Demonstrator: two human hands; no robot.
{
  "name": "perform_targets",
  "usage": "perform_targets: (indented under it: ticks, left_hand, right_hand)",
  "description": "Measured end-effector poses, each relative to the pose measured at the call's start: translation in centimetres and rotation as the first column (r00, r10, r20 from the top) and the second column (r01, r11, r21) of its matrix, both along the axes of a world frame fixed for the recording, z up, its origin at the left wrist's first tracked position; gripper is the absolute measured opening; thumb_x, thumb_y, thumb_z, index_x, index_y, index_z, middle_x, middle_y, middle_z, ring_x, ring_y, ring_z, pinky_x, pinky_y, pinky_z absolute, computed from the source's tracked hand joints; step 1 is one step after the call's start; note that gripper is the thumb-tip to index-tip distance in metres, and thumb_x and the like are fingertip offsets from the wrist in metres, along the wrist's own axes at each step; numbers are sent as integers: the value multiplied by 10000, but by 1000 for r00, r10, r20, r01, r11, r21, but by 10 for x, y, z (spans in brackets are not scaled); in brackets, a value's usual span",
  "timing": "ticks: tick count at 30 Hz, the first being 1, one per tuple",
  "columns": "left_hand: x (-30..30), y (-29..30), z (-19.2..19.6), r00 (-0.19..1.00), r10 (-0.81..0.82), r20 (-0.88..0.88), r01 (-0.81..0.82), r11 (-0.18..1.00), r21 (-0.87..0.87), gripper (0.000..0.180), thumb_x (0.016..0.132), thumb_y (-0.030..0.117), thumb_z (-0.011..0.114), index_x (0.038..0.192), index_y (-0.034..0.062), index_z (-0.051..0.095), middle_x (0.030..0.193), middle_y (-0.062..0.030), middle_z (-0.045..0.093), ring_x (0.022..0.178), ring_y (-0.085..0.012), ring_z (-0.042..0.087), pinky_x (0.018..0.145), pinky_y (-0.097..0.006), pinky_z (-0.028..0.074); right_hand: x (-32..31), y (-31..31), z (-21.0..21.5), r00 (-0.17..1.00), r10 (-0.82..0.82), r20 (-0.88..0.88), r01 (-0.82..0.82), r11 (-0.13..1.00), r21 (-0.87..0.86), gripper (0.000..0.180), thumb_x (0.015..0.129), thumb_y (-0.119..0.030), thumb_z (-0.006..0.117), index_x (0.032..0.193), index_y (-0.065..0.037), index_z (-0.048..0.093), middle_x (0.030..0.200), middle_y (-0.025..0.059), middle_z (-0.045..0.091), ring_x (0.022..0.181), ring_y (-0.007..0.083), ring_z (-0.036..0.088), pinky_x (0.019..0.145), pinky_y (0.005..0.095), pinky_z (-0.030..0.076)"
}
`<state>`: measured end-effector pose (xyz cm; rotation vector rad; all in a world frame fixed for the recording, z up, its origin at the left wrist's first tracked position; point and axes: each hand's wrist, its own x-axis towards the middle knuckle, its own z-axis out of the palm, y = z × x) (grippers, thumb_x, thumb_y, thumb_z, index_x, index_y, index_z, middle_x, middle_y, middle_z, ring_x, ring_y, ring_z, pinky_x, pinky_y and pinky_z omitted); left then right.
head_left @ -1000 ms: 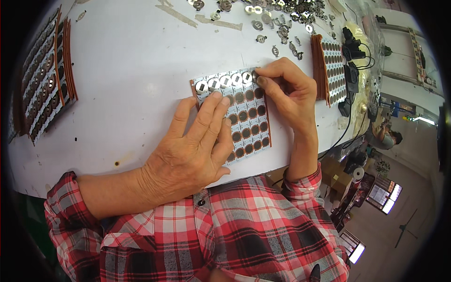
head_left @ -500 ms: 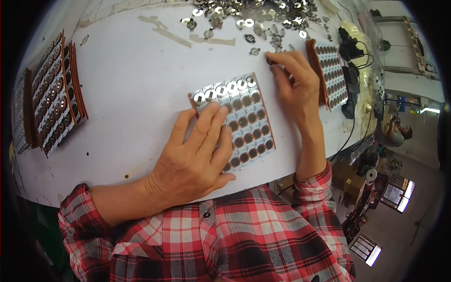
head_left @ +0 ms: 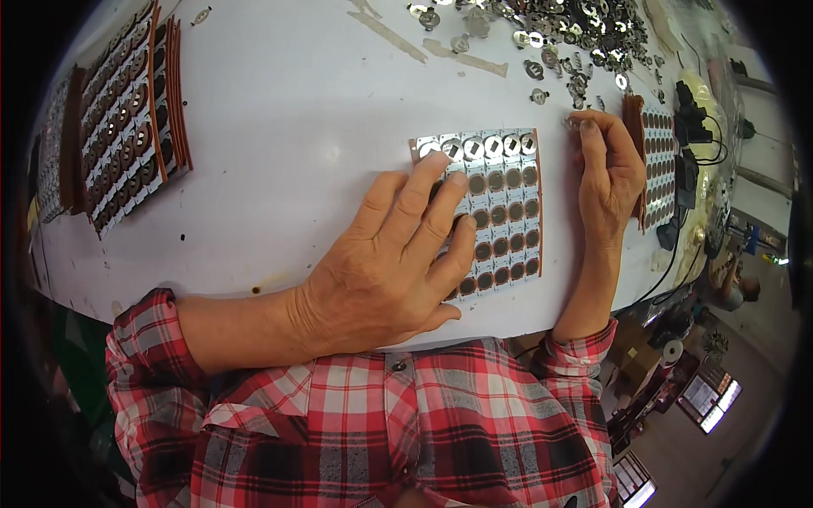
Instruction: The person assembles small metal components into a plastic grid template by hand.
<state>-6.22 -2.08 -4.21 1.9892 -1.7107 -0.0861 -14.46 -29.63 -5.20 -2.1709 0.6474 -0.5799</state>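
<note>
Grid panel of round brown cells lies near the worktop's six-o'clock edge, its top row already capped with shiny metal pieces. My left hand lies spread flat over its left half, I judge to keep it from sliding. At two o'clock my right hand pinches one metal piece at its fingertips, just below the loose pile at twelve. Finished panels are stacked at nine.
</note>
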Motion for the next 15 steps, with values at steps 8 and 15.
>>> perform_targets:
  ticks: [8, 15]
  left_hand:
    - [6, -3, 4, 998, -62, 28, 61, 998, 25, 760, 749, 592, 779, 1195, -17, 689, 1389, -359, 592, 1405, -512, 509, 1146, -639, 379]
    - [13, -8, 6, 994, -88, -60, 91, 995, 43, 806, 725, 571, 812, 1251, -19, 650, 1435, -362, 532, 1454, -511, 451, 1175, -654, 348]
  right_hand:
    - [-3, -2, 1, 1000, 15, -9, -15, 1000, -6, 183, 1084, -166, 635, 1117, -53, 775, 850, -74, 612, 734, 20, 473, 658, 178, 370]
    - [-4, -1, 7, 1000, 16, -24, -16, 1000, 13, 136, 1041, -80, 646, 1076, 2, 748, 866, -34, 669, 809, 44, 553, 725, 212, 449]
